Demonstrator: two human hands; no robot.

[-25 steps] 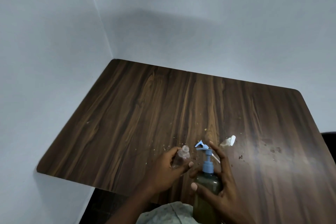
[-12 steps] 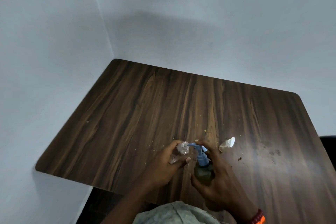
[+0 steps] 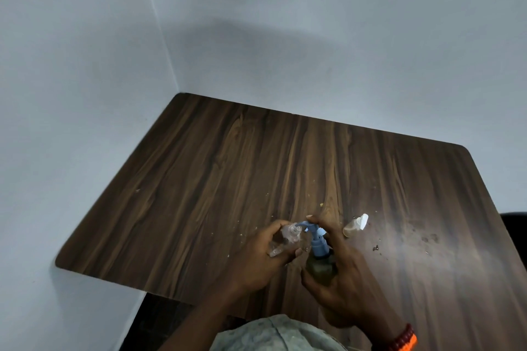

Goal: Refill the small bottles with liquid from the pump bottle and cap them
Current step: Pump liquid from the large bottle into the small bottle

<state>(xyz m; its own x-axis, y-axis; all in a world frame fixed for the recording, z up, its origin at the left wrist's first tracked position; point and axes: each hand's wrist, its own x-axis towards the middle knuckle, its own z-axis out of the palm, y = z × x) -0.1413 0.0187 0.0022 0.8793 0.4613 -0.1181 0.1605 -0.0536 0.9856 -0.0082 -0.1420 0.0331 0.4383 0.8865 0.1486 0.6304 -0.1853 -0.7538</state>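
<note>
My left hand (image 3: pixel 261 258) grips a small clear uncapped bottle (image 3: pixel 286 239), tilted with its open neck up and to the right. My right hand (image 3: pixel 340 273) wraps the green pump bottle (image 3: pixel 320 266), a finger resting on top of its blue pump head (image 3: pixel 313 232). The pump's spout sits right over the small bottle's mouth. A second small bottle with a white cap (image 3: pixel 355 226) lies on its side on the table, just right of my right hand.
The dark wooden table (image 3: pixel 228 168) fits into a corner between two white walls, with crumbs and dark specks (image 3: pixel 399 242) scattered near my hands. A dark chair edge (image 3: pixel 514 222) shows at the far right. An orange-red bracelet (image 3: pixel 405 338) circles my right wrist.
The pump bottle has moved forward and down onto the table, and its spout has swung left to meet the small bottle's mouth. My right finger now rests on the pump head.
</note>
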